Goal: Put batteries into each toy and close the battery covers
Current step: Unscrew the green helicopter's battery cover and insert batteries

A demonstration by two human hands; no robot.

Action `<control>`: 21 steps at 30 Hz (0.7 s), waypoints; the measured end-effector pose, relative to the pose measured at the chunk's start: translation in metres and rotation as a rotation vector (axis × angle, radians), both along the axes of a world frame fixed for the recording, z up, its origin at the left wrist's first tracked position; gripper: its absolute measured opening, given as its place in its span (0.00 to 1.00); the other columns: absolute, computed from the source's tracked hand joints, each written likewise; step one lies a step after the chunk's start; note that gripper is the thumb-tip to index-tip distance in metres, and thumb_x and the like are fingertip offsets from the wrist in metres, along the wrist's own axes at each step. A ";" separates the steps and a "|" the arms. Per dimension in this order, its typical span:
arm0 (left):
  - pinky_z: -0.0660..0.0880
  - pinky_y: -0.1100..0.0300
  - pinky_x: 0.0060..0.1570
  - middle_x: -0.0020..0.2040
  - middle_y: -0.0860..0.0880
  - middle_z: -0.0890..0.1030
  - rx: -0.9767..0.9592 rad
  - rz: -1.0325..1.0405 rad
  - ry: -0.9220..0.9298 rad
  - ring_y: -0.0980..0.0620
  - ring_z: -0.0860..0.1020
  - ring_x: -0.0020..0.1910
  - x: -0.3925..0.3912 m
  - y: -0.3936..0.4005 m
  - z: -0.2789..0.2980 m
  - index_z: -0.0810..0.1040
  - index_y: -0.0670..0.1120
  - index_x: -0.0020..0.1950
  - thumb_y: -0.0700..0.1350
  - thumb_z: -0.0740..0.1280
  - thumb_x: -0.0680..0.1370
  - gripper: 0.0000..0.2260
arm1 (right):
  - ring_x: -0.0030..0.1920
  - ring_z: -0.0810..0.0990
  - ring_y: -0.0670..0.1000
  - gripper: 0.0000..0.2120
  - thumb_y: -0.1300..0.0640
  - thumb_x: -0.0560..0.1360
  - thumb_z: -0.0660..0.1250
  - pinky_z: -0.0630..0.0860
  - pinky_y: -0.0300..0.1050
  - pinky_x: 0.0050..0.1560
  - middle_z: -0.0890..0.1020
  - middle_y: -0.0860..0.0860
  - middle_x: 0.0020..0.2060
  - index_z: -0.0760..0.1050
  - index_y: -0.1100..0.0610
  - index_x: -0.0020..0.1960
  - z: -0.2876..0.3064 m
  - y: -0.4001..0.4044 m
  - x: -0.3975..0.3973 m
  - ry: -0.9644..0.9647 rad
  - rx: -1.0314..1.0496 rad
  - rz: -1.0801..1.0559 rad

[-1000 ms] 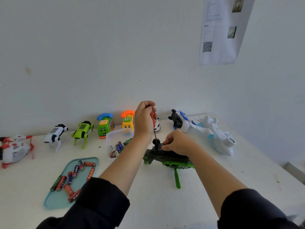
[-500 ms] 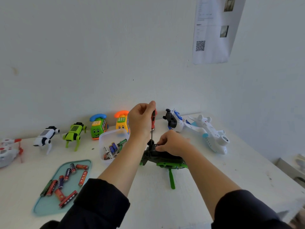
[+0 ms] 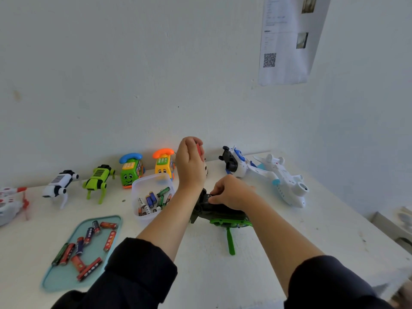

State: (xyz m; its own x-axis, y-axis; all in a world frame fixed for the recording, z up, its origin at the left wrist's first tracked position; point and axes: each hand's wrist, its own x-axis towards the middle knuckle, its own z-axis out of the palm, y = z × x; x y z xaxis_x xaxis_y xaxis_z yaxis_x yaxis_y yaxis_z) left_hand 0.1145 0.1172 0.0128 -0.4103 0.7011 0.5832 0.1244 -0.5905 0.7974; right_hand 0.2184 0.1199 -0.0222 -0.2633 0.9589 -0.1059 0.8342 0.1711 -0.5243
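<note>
- The left hand (image 3: 190,162) is raised above the table (image 3: 278,237), fingers curled round the red handle of a screwdriver (image 3: 199,148); the shaft is hidden behind the hand and wrist.
- The right hand (image 3: 231,192) rests on the far end of the green and black toy (image 3: 219,216), fingertips curled and pinching at its dark top part; whether a cover or a screw sits under them cannot be told.
- That toy lies on the table at centre, between the 2 forearms, with a green blade (image 3: 230,241) pointing toward the near edge.
- Just left of it stands a clear plastic tub (image 3: 142,188) holding several loose batteries (image 3: 153,200).
- Nearer and further left, a pale blue tray (image 3: 64,279) holds about 9 batteries, mostly red ones (image 3: 88,244).
- Along the far edge by the wall, from left: a red and white toy (image 3: 11,200) partly cut off, a white robot dog (image 3: 58,186), a green robot dog (image 3: 98,179), a green telephone toy (image 3: 131,170) with a blue handset, and a yellow telephone toy (image 3: 164,162) with an orange handset.
- Far right of the hands lie a white and blue toy with black wheels (image 3: 234,162) and a white aeroplane toy (image 3: 283,177), close together.
- A printed sheet with a QR code (image 3: 287,41) hangs on the wall above.
- Both forearms are bare, with dark sleeves (image 3: 138,270) pushed up.
</note>
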 end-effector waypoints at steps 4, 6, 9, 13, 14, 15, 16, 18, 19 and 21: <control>0.59 0.62 0.24 0.24 0.46 0.66 -0.091 -0.203 0.106 0.55 0.62 0.21 0.003 -0.002 0.006 0.67 0.43 0.31 0.50 0.50 0.83 0.23 | 0.48 0.78 0.50 0.06 0.44 0.72 0.70 0.70 0.56 0.59 0.81 0.46 0.42 0.77 0.45 0.42 -0.001 0.000 0.001 0.005 0.014 -0.004; 0.62 0.62 0.25 0.23 0.48 0.67 -0.198 -0.286 0.189 0.53 0.64 0.23 0.005 -0.001 0.014 0.67 0.42 0.30 0.45 0.55 0.82 0.21 | 0.47 0.78 0.50 0.06 0.44 0.71 0.70 0.69 0.56 0.59 0.81 0.46 0.41 0.77 0.45 0.41 -0.002 0.000 0.001 0.010 0.019 -0.005; 0.62 0.64 0.26 0.32 0.46 0.71 -0.325 -0.280 0.209 0.54 0.65 0.28 0.004 0.001 0.024 0.68 0.45 0.36 0.37 0.56 0.78 0.11 | 0.48 0.77 0.50 0.07 0.43 0.72 0.70 0.69 0.56 0.59 0.81 0.46 0.42 0.78 0.46 0.43 -0.003 0.000 0.001 0.015 0.023 -0.012; 0.61 0.59 0.27 0.31 0.46 0.65 -0.252 -0.150 0.057 0.51 0.63 0.29 -0.010 0.004 0.016 0.64 0.46 0.36 0.42 0.63 0.76 0.11 | 0.49 0.76 0.50 0.09 0.43 0.72 0.69 0.67 0.55 0.60 0.81 0.46 0.44 0.79 0.46 0.48 -0.002 0.000 0.002 0.013 0.018 -0.019; 0.63 0.57 0.26 0.30 0.45 0.65 -0.205 -0.105 0.047 0.48 0.64 0.29 -0.015 0.003 0.012 0.65 0.46 0.35 0.46 0.65 0.74 0.12 | 0.49 0.76 0.50 0.09 0.43 0.72 0.69 0.66 0.55 0.60 0.81 0.46 0.45 0.79 0.46 0.49 -0.001 0.000 0.001 0.006 0.013 -0.017; 0.65 0.56 0.26 0.30 0.45 0.67 -0.162 -0.059 0.050 0.47 0.65 0.28 -0.019 0.001 0.008 0.67 0.46 0.34 0.49 0.67 0.72 0.12 | 0.50 0.76 0.50 0.09 0.43 0.72 0.69 0.66 0.55 0.60 0.81 0.46 0.46 0.79 0.46 0.49 0.000 0.000 0.001 0.003 0.007 -0.016; 0.68 0.54 0.26 0.29 0.45 0.70 -0.121 -0.029 0.054 0.45 0.67 0.26 -0.021 -0.002 0.007 0.70 0.46 0.34 0.49 0.68 0.71 0.12 | 0.50 0.76 0.50 0.10 0.43 0.73 0.68 0.66 0.55 0.60 0.81 0.47 0.46 0.79 0.46 0.50 0.000 0.001 0.001 0.003 0.004 -0.016; 0.75 0.50 0.30 0.27 0.46 0.75 -0.055 -0.026 0.073 0.43 0.71 0.23 -0.023 -0.006 0.006 0.75 0.45 0.35 0.45 0.68 0.75 0.09 | 0.50 0.76 0.50 0.09 0.43 0.73 0.68 0.66 0.55 0.60 0.81 0.47 0.46 0.79 0.46 0.50 0.000 0.002 0.001 -0.002 0.002 -0.014; 0.77 0.52 0.33 0.27 0.48 0.77 -0.041 -0.034 0.092 0.41 0.73 0.24 -0.024 -0.008 0.007 0.77 0.45 0.37 0.42 0.66 0.77 0.09 | 0.50 0.76 0.50 0.09 0.43 0.73 0.68 0.67 0.55 0.60 0.81 0.47 0.46 0.79 0.45 0.49 0.000 0.002 0.001 -0.004 0.004 -0.012; 0.77 0.56 0.35 0.30 0.50 0.79 -0.059 -0.056 0.127 0.39 0.77 0.30 -0.025 -0.006 0.008 0.78 0.46 0.41 0.40 0.62 0.80 0.10 | 0.50 0.76 0.50 0.09 0.42 0.72 0.69 0.67 0.55 0.60 0.81 0.46 0.47 0.79 0.45 0.49 0.000 0.003 0.002 -0.006 0.008 -0.011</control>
State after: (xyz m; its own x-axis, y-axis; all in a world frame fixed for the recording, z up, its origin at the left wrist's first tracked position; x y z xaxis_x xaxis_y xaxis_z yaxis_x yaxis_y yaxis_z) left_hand 0.0894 0.1113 0.0213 -0.2950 0.7554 0.5850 0.1947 -0.5519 0.8109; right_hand 0.2203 0.1229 -0.0227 -0.2519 0.9626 -0.0994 0.8390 0.1661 -0.5181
